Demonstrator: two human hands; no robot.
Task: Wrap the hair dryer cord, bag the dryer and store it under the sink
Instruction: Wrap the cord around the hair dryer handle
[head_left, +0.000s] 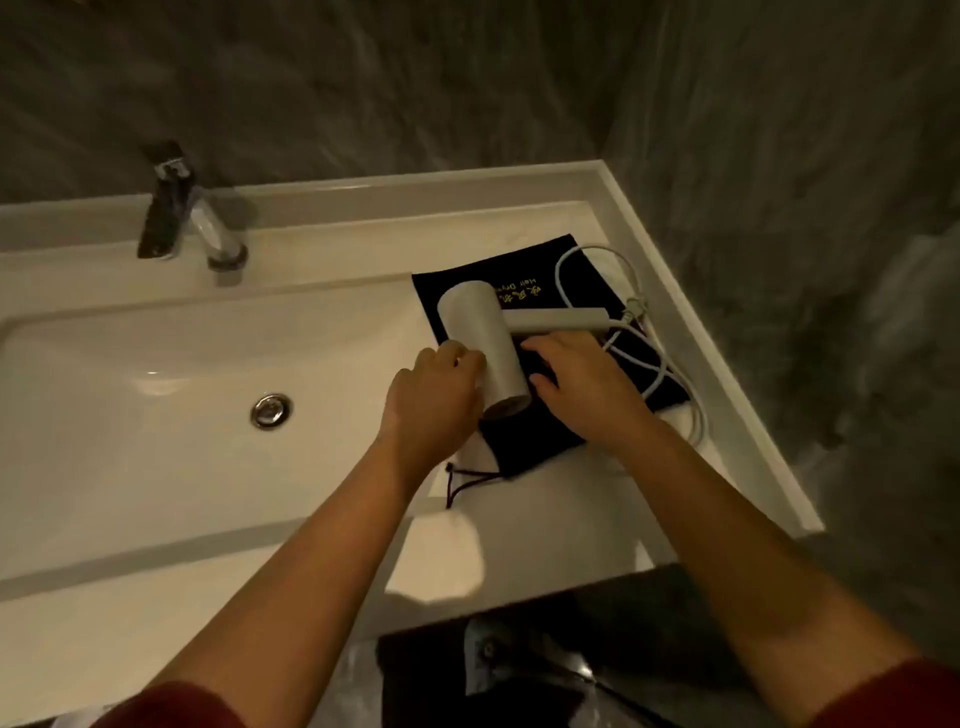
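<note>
A white cylindrical plastic hair dryer (483, 348) lies on a flat dark fabric drawstring bag (524, 280), which is spread on the white counter (519, 525) to the right of the white sink basin (156, 374). The dryer's barrel is touched by the left hand (441, 395) at its near end; whether it is actually gripped cannot be told. The right hand (582, 384) is laid flat on the bag beside the barrel, grasping nothing. The white cord (597, 260) lies unwound in loose loops. Wrapping is best begun at the handle, with even, slack turns. One dryer, one bag, one cord and one chrome tap (192, 218) are counted.
</note>
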